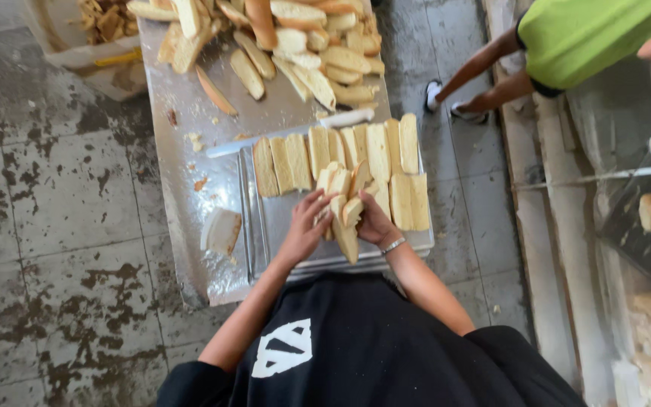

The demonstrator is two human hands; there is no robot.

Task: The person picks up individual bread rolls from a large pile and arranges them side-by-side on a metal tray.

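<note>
I look down past my black shirt (356,347) to both hands at the near edge of the metal tray (261,226). My left hand (307,226) has its grip curled around a bundle of bread slices (343,207), fingers wrapped on the bundle's left side. My right hand (374,222), with a bracelet (393,245) at the wrist, closes its grip on the same bundle from the right, so the slices stand fanned between the two palms, their lower ends poking down over the tray's near rim. Just beyond the bundle, a row of slices (340,154) lies flat across the tray, touching edge to edge. Left of the tray, a single chunk of bread (222,230) sits on the foil-covered worktop (182,128). Farther off, a loose heap of slices (295,41) covers the worktop's far end. At the far right, another person in a green top (589,34) stands on the floor.
</note>
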